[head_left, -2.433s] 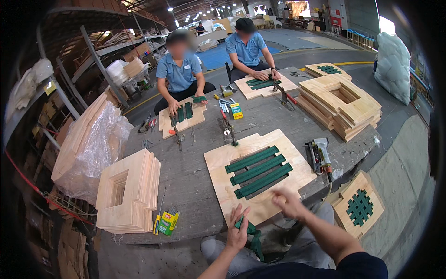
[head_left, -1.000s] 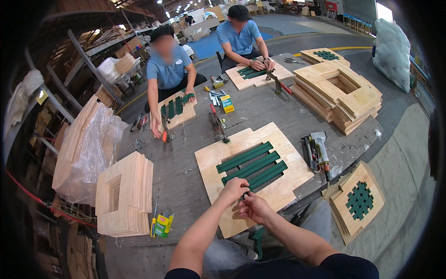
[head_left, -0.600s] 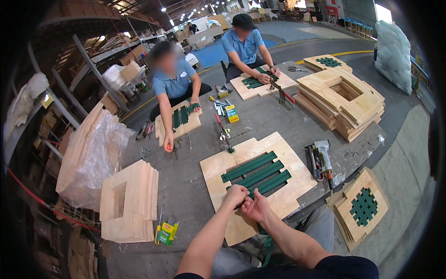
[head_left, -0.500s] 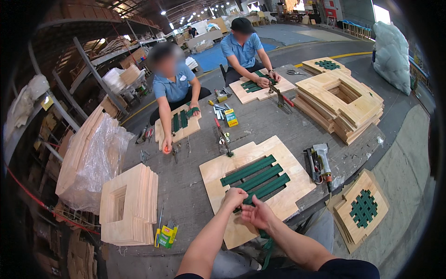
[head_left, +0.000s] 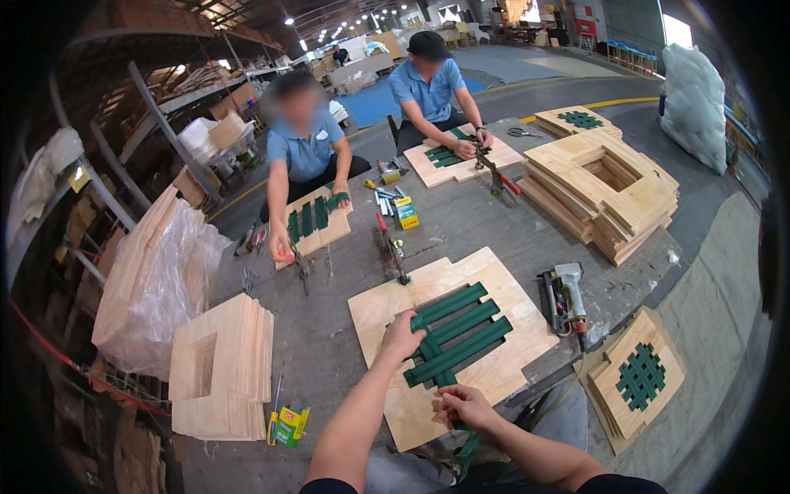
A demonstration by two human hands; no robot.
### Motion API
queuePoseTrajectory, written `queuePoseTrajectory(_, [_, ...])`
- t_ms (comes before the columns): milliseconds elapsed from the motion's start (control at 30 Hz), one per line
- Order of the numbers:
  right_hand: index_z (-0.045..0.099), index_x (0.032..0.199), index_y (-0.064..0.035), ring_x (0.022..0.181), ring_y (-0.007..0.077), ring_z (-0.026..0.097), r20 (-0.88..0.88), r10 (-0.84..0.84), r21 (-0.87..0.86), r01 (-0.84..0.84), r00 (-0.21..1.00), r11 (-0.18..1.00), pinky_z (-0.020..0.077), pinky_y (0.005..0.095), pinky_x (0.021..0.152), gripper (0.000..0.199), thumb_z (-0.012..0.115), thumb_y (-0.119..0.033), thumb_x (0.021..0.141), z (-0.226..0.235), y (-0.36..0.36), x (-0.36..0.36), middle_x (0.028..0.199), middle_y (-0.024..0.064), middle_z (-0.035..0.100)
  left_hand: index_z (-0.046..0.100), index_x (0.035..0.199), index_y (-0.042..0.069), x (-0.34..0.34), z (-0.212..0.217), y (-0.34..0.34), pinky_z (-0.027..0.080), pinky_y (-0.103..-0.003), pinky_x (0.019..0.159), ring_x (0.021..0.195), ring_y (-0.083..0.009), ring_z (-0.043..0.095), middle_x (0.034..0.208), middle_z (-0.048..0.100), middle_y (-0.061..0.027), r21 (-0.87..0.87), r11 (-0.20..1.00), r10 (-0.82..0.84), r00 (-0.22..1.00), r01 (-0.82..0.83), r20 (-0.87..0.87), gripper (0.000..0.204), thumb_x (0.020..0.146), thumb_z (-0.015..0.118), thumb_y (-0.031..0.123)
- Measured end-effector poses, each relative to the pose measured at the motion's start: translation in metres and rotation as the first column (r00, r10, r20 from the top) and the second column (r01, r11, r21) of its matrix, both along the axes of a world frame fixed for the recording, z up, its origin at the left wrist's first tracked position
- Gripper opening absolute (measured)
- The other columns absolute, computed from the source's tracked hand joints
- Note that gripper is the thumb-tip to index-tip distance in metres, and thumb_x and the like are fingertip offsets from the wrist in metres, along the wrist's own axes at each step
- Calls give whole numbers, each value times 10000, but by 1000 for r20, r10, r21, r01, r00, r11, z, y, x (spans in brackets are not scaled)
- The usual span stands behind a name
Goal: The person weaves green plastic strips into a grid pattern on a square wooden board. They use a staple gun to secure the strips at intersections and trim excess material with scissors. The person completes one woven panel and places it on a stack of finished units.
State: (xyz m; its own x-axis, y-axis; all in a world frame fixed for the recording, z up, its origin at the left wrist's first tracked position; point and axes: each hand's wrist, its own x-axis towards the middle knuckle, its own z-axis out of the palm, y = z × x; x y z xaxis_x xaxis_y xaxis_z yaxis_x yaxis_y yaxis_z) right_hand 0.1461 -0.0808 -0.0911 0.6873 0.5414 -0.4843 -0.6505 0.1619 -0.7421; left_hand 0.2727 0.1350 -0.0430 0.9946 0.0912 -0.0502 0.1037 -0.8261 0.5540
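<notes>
A square plywood frame (head_left: 494, 375) lies on the grey table in front of me, with several dark green webbing straps (head_left: 465, 325) stretched diagonally across its opening. My left hand (head_left: 401, 336) presses down on the near left ends of those straps. My right hand (head_left: 463, 405) pinches one more green strap (head_left: 444, 379) that crosses the others, near the frame's front edge; its loose end hangs down toward my lap.
A pneumatic stapler (head_left: 564, 298) lies right of the frame. A stack of plywood frames (head_left: 220, 375) stands at left, another stack (head_left: 607, 189) at far right. Two people in blue shirts work on similar frames (head_left: 313, 222) (head_left: 461, 160) across the table. A finished frame (head_left: 634, 380) lies on the floor.
Both hands came up from my lap to the frame's front edge. My left hand has now slid onto the strap ends, and my right hand draws a strap across them.
</notes>
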Motion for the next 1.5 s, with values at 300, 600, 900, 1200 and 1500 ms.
queuePoseTrajectory(300, [538,1401,-26,628,140,629,-65,72,70,-67,995,995,532,316,602,402,568,-239,1061,17,28,23,849,45,653,729,1018,61,5,-24,34,543,-439,836,941,-341,678,1035,703,-151,-11,992,123,981,-122,151,261,836,781,241])
queuePoseTrajectory(600, [525,1122,-138,526,149,477,-422,-27,526,269,906,806,457,337,591,432,399,-548,1073,0,114,138,735,17,580,759,994,90,14,-32,40,545,-377,710,773,-235,689,840,707,-97,-262,948,198,979,-181,38,253,844,787,292])
queuePoseTrajectory(900, [494,1114,-79,518,142,473,-587,-155,488,500,795,715,435,288,567,515,412,-585,1057,14,132,164,684,14,521,758,1018,78,46,-25,37,562,-353,633,681,-202,714,838,756,-104,-241,901,334,931,-361,-147,231,935,678,279])
queuePoseTrajectory(1200, [663,1228,-21,636,107,592,440,23,-83,16,898,996,494,265,602,293,556,-241,1068,8,47,23,764,33,638,583,1073,121,60,-19,69,545,-348,474,464,-155,564,720,551,-15,-714,600,155,928,-362,-340,184,1054,545,300])
queuePoseTrajectory(1500, [663,1235,-60,722,315,687,666,418,-479,-74,618,874,534,383,669,322,583,-302,1039,26,36,21,796,168,681,507,1201,103,51,-4,63,582,-378,562,649,-249,691,1053,722,-157,-741,384,72,818,-551,-571,197,1064,504,245])
